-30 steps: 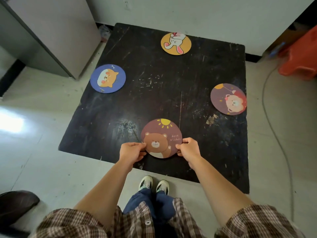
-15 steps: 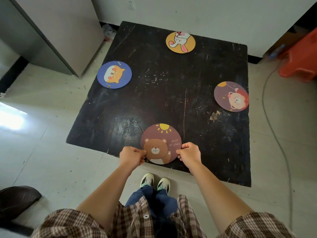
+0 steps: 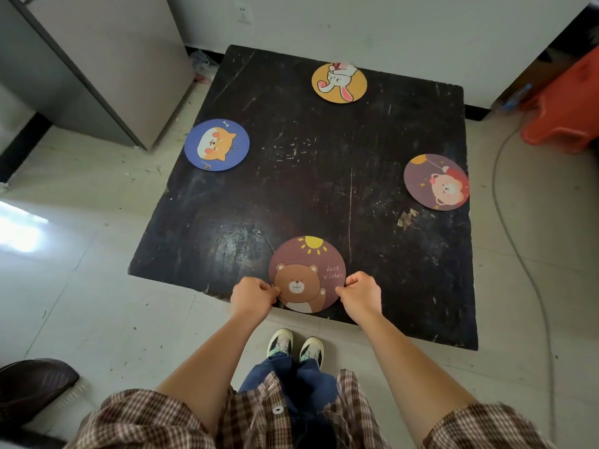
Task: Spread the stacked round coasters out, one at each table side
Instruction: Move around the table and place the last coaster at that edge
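Brown coaster (image 3: 307,273) with a bear, a yellow sun and the words "best wishes", flat on the black table (image 3: 291,196) at the middle of the near side, its lower rim right at the table's edge. Pinched at its left rim by the left hand (image 3: 252,296) and at its right rim by the right hand (image 3: 360,293), fingers curled under, thumbs on the printed face. Blue coaster (image 3: 217,145) with an orange dog at the left side, overhanging that edge a little. Yellow coaster (image 3: 339,82) with a white rabbit at the far side, its top rim on the far edge and washed out. Purple coaster (image 3: 436,182) with a pink bear at the right side, touching that edge. All four lying flat, well apart. Table top scratched and scuffed, with a pale chipped patch near the right. Fingertips under the brown coaster hidden; small print on the blue one too fine to read. Grey cabinet (image 3: 107,59) far left and orange stool (image 3: 564,105) far right, both cut off by the frame
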The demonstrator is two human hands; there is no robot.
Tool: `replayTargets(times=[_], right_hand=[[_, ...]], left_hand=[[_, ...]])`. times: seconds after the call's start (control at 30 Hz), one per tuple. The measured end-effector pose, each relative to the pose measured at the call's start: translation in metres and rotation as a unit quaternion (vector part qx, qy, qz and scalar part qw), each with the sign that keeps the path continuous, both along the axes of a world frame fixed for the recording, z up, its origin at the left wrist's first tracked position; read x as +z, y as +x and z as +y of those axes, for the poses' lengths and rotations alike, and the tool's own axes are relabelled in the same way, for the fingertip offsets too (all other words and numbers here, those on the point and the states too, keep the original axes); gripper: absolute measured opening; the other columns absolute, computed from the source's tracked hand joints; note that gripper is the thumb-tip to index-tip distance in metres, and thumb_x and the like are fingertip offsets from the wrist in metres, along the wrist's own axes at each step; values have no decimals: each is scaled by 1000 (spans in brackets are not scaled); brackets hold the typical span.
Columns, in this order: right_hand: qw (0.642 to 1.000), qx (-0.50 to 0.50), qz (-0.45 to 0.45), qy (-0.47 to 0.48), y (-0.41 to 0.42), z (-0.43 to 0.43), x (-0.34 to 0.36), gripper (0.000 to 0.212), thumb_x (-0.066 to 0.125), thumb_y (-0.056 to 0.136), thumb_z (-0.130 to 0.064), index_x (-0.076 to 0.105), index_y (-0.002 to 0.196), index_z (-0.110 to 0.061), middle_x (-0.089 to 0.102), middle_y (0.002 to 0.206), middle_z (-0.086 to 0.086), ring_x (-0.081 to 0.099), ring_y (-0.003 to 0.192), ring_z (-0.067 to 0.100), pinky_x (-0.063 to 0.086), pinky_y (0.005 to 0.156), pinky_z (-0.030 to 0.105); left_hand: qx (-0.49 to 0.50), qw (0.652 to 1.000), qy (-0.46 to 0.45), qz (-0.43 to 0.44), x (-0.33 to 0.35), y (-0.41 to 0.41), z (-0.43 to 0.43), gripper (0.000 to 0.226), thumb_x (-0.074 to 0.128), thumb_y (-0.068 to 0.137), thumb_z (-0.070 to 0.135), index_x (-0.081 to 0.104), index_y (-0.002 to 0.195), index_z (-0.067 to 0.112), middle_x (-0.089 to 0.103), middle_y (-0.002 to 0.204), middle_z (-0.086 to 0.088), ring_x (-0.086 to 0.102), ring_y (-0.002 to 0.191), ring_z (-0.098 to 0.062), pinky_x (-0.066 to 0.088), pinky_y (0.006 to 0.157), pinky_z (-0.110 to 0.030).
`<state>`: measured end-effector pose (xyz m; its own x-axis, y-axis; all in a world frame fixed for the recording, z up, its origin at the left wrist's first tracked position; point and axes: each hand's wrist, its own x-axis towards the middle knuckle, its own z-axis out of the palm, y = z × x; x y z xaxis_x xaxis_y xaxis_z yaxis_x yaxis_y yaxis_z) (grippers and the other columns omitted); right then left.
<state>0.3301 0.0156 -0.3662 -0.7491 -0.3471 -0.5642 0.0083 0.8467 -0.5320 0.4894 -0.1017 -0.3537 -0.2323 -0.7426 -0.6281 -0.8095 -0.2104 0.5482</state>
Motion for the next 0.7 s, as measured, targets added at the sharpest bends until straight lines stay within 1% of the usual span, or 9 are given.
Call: replayTargets(times=[0.1, 0.17, 0.23, 0.37, 0.47, 0.53, 0.6, 0.63, 0.7], right_hand=[[1000, 7, 13, 10, 1, -1, -1, 7, 68, 81, -14, 61, 82, -15, 61, 76, 1, 60, 69, 16, 51, 59, 29], [1000, 14, 20, 20, 1, -1, -2, 7, 67, 82, -13, 61, 85, -13, 61, 79, 3, 58, 68, 14, 43, 52, 22], [999, 19, 20, 29, 2, -2, -2, 6, 66, 82, -13, 63, 87, -11, 63, 81, 5, 58, 69, 14, 38, 49, 19], [999, 18, 14, 39, 3, -3, -2, 7, 64, 84, -12, 65, 89, -8, 65, 84, 8, 61, 73, 18, 39, 49, 19], [999, 16, 12, 44, 3, -4, -2, 10, 64, 85, -13, 65, 92, -6, 63, 83, 8, 59, 70, 16, 38, 48, 19], [999, 13, 16, 47, 4, -3, 0, 15, 65, 85, -14, 60, 96, -6, 59, 84, 5, 56, 68, 14, 35, 46, 18], [999, 16, 18, 46, 3, -3, 5, 23, 66, 84, -16, 52, 102, -11, 55, 87, 3, 53, 70, 14, 34, 46, 17], [998, 27, 21, 45, 2, -1, 4, 26, 66, 84, -17, 51, 103, -12, 55, 88, 3, 52, 69, 13, 35, 46, 17], [998, 40, 15, 42, 0, 0, 7, 27, 67, 83, -20, 51, 103, -13, 57, 88, 2, 52, 67, 11, 35, 47, 18]], left_hand=[[-16, 1000, -9, -14, 0, -1, 0, 24, 70, 81, 24, 69, 60, 13, 71, 66, -7, 68, 68, -26, 58, 69, -39], [-23, 999, -15, -21, 0, -2, 0, 24, 70, 81, 25, 68, 61, 13, 71, 67, -8, 68, 67, -26, 57, 69, -37], [-30, 999, -19, -27, -1, -2, 0, 24, 70, 81, 26, 68, 62, 12, 71, 67, -8, 67, 66, -26, 56, 69, -35], [-42, 998, -21, -33, -2, -2, -1, 23, 69, 82, 26, 69, 64, 12, 71, 68, -9, 66, 67, -26, 54, 68, -33], [-54, 997, -29, -45, -2, -2, -2, 24, 69, 81, 29, 69, 65, 11, 71, 69, -9, 66, 68, -26, 49, 62, -30], [-76, 994, -46, -62, -2, -2, -4, 27, 69, 81, 32, 67, 61, 14, 68, 64, -6, 61, 62, -23, 40, 55, -26], [-105, 989, -68, -79, -2, -1, -5, 28, 69, 80, 34, 63, 59, 16, 62, 59, -2, 56, 57, -19, 36, 51, -25], [-117, 987, -78, -84, -3, 0, -6, 25, 69, 80, 34, 61, 64, 17, 62, 63, -1, 56, 59, -18, 37, 52, -26], [-133, 984, -85, -80, -2, 0, -8, 18, 69, 81, 32, 56, 76, 20, 62, 77, 0, 56, 70, -20, 41, 59, -29]])
